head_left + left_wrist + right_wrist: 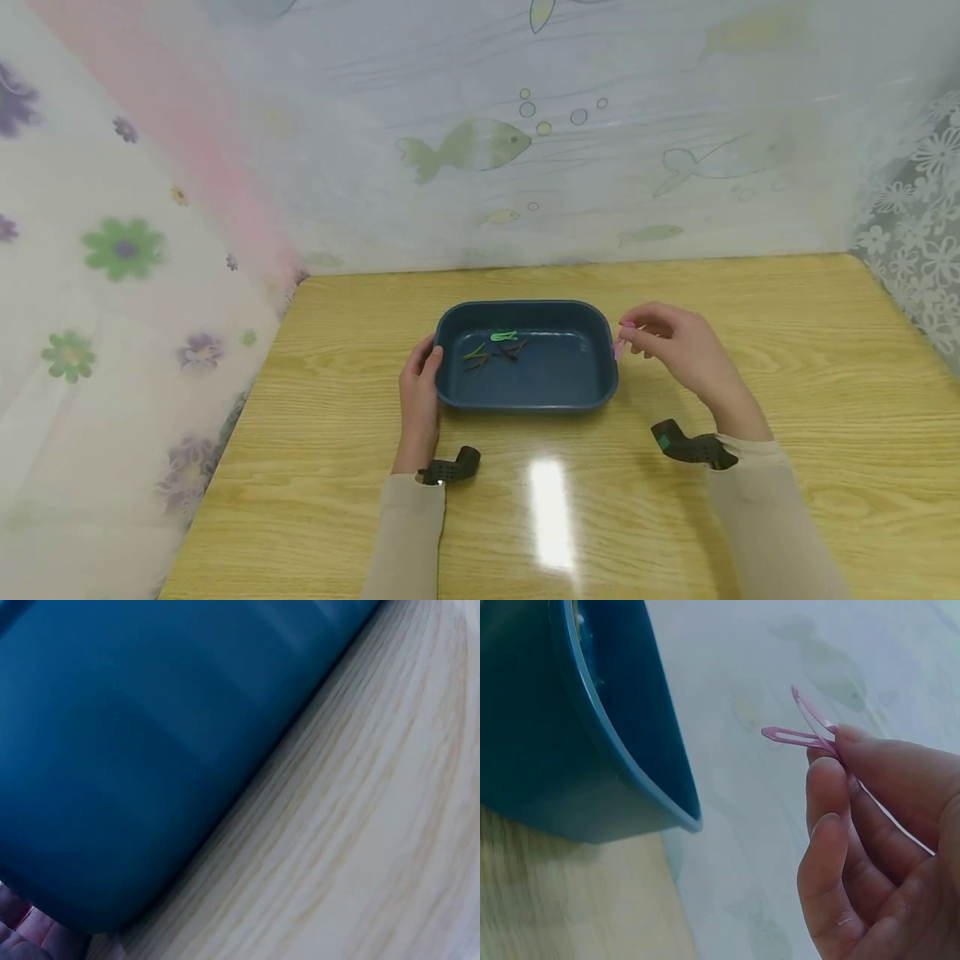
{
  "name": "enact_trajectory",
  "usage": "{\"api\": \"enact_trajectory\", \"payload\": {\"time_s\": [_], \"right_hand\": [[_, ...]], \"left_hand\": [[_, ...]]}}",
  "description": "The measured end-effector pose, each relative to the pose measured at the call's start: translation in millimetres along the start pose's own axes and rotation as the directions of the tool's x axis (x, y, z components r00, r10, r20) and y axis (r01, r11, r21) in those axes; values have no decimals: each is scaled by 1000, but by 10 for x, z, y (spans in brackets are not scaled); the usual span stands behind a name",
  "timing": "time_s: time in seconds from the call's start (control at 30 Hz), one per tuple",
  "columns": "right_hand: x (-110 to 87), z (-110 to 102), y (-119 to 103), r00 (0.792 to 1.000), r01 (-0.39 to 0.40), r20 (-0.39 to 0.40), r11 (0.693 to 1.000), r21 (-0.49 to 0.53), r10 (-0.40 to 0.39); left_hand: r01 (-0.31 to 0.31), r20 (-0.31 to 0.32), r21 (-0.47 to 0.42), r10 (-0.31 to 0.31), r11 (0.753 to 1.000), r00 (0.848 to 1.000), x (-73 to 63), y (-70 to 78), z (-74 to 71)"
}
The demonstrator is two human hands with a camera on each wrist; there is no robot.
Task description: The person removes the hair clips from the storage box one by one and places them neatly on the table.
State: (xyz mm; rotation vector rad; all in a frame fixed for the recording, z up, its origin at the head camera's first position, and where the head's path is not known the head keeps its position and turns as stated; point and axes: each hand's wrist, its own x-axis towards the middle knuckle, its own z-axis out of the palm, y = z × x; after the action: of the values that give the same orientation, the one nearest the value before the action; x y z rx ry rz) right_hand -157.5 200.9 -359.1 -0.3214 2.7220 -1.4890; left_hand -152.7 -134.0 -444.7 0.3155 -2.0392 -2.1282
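Note:
A dark blue rectangular basin sits on the table, and my left hand holds its left end with the thumb at the rim. Part of that hand's fingers shows beside the basin's corner in the left wrist view. My right hand is just outside the basin's right end, pinching a pink snap hair clip between thumb and fingers. The clip's two prongs stand spread apart, pointing toward the basin. Inside the basin, at the left, lie a bright green hair clip, a yellow-green one and dark ones.
The wood-grain table runs back to a translucent curtain printed with fish. A flowered curtain hangs along the left side, and a lacy white patterned one at the right. Each wrist carries a black camera mount.

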Motion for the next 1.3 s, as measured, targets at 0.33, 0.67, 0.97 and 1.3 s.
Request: {"api": "enact_trajectory", "payload": {"time_s": [0.33,0.67,0.97,1.3], "right_hand": [[-126,-120,150,998,-34,-52,997,69,38],[-204,-155,348,995,-81,-63,996,34,83],[-280,-173,505,981,-162,-105,986,28,164],[-284,-208,618,975,-183,-122,983,30,186]], "left_hand": [[-25,-15,-1,25,1000,1000,17,4,22],[-15,-20,9,15,1000,1000,9,-3,2],[17,9,13,-17,1000,1000,-72,95,0],[-1,-9,6,1,1000,1000,-17,15,-3]]}}
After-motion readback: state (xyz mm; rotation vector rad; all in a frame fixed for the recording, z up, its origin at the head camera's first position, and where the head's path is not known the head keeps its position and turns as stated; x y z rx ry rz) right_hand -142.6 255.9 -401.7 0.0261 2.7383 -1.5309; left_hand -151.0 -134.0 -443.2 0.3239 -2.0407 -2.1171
